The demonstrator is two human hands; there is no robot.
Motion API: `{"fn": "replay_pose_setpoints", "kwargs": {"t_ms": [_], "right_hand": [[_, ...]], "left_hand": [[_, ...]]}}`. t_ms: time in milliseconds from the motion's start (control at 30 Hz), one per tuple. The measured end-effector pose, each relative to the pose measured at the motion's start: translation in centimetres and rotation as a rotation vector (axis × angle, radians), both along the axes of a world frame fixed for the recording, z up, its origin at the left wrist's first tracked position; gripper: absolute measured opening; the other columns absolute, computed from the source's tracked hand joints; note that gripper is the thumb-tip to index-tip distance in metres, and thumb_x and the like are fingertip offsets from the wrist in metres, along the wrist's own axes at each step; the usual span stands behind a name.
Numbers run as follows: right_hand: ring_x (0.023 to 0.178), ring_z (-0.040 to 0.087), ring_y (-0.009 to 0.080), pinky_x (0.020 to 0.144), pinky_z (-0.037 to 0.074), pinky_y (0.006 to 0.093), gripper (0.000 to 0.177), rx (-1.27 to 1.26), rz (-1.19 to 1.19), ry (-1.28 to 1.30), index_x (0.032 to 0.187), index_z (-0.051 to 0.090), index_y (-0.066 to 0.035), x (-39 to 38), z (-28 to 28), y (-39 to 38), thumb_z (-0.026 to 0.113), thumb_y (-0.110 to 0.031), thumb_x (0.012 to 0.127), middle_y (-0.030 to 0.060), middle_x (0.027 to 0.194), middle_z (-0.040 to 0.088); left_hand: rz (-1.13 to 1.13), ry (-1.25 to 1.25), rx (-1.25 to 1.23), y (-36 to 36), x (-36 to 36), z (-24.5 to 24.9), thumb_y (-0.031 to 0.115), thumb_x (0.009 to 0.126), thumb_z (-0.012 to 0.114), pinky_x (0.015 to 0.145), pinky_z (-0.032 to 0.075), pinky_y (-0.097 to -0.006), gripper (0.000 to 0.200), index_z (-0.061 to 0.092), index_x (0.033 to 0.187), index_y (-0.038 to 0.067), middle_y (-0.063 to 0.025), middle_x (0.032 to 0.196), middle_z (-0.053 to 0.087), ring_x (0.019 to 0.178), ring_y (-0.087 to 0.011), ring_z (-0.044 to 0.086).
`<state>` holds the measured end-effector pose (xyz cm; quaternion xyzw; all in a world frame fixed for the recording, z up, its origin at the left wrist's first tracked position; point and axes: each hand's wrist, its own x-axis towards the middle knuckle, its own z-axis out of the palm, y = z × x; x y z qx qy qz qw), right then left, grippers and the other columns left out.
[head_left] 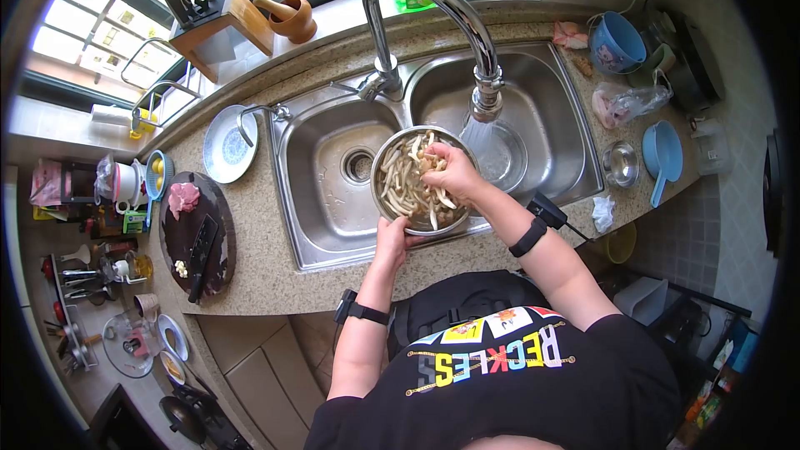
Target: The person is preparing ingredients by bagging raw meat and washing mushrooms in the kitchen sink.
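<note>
A round metal bowl (377, 168) sits over the divider of the double sink, full of long, thin whitish mushrooms (401, 186) in water. My left hand (393, 240) grips the bowl's near rim, with the thumb up at the edge and the other fingers mostly hidden beneath. Inside the bowl, my right hand (452, 173) is closed on some of the mushrooms, fingertips pinched together. Water runs from the tall chrome faucet (487, 100) just right of the bowl, falling into a clear, shallow container (518, 175) in the right basin (560, 137).
Left of the sink stands a dark round chopping board (218, 200) with a cleaver (202, 254), raw meat (183, 198) and chopped garlic. Behind it lies a white plate (218, 168). On the right counter are a blue ladle (661, 154), a metal bowl (621, 165) and a plastic bag (621, 106).
</note>
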<state>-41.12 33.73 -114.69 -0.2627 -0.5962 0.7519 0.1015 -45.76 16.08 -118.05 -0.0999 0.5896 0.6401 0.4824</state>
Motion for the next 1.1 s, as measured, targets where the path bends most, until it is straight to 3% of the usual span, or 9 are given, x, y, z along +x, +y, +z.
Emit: {"fn": "replay_pose_setpoints", "kwargs": {"t_ms": [133, 400, 467, 600, 767, 867, 1067, 1100], "right_hand": [[0.080, 0.059, 0.0100, 0.072, 0.050, 0.0240, 0.036, -0.305, 0.009, 0.090, 0.102, 0.055, -0.003, -0.3, 0.8, 0.2, 0.060, 0.010, 0.069, 0.0020, 0.090, 0.060], [0.084, 0.059, 0.0101, 0.074, 0.050, 0.0251, 0.040, -0.482, 0.052, 0.109, 0.107, 0.053, -0.004, 1.0, 3.2, 0.3, 0.061, 0.009, 0.070, 0.0018, 0.093, 0.059], [0.082, 0.061, 0.0127, 0.073, 0.052, 0.0268, 0.039, -0.475, -0.013, 0.100, 0.107, 0.055, -0.004, 1.7, 3.2, 0.9, 0.061, 0.010, 0.070, 0.0054, 0.097, 0.061], [0.078, 0.059, 0.0121, 0.068, 0.052, 0.0245, 0.039, -0.515, -0.025, 0.108, 0.106, 0.053, -0.005, 5.0, 2.5, 3.2, 0.063, 0.007, 0.070, 0.0032, 0.089, 0.058], [0.070, 0.059, 0.0134, 0.063, 0.053, 0.0274, 0.028, -0.591, -0.224, 0.149, 0.092, 0.054, -0.007, 9.2, 3.0, 6.9, 0.062, 0.007, 0.070, 0.0035, 0.083, 0.057], [0.068, 0.060, 0.0150, 0.060, 0.053, 0.0295, 0.024, -0.548, -0.325, 0.146, 0.088, 0.053, -0.009, 10.3, 0.6, 10.5, 0.061, 0.005, 0.070, 0.0042, 0.080, 0.057], [0.069, 0.060, 0.0188, 0.059, 0.053, 0.0307, 0.027, -0.485, -0.520, -0.022, 0.094, 0.052, -0.006, 9.2, -10.8, 15.1, 0.062, 0.002, 0.070, 0.0068, 0.081, 0.058], [0.076, 0.060, 0.0218, 0.064, 0.053, 0.0392, 0.032, -0.429, -0.536, -0.039, 0.102, 0.051, -0.004, 9.1, -13.0, 15.6, 0.063, -0.002, 0.073, 0.0092, 0.091, 0.057]], "left_hand": [[0.005, 0.006, 0.016, 0.2, -0.1, 0.3, -0.003, 0.073, 0.042, 0.048, 0.056, -0.0302, 0.034, 0.052, 0.105, -0.004, -0.0133, 0.089, 0.062, 0.068, -0.0216, 0.063], [-0.007, 0.026, -0.022, 0.5, -0.1, 0.2, -0.003, 0.073, 0.042, 0.048, 0.056, -0.0300, 0.037, 0.051, 0.109, -0.002, -0.0135, 0.090, 0.060, 0.067, -0.0218, 0.063], [0.009, 0.020, -0.022, 0.7, -0.1, 0.2, -0.003, 0.073, 0.041, 0.048, 0.055, -0.0298, 0.037, 0.050, 0.109, -0.002, -0.0131, 0.091, 0.060, 0.067, -0.0214, 0.063], [-0.019, 0.025, -0.017, 0.6, -0.2, 0.0, -0.004, 0.072, 0.040, 0.047, 0.056, -0.0301, 0.038, 0.049, 0.109, -0.003, -0.0138, 0.091, 0.059, 0.065, -0.0216, 0.063], [-0.009, 0.025, -0.014, 0.6, -0.3, -0.1, -0.004, 0.071, 0.040, 0.048, 0.057, -0.0304, 0.037, 0.050, 0.106, -0.007, -0.0152, 0.087, 0.061, 0.064, -0.0226, 0.063], [0.008, 0.021, -0.009, 0.7, -0.3, -0.6, -0.005, 0.071, 0.039, 0.048, 0.057, -0.0303, 0.039, 0.050, 0.108, -0.007, -0.0157, 0.088, 0.061, 0.064, -0.0232, 0.063], [0.001, 0.022, -0.053, 1.6, 0.0, -0.4, -0.005, 0.071, 0.040, 0.049, 0.057, -0.0320, 0.041, 0.048, 0.111, -0.006, -0.0171, 0.092, 0.060, 0.068, -0.0246, 0.064], [0.003, 0.018, -0.057, 1.8, 0.2, -0.4, -0.005, 0.071, 0.040, 0.049, 0.058, -0.0323, 0.041, 0.047, 0.111, -0.006, -0.0172, 0.092, 0.060, 0.068, -0.0249, 0.064]]}}
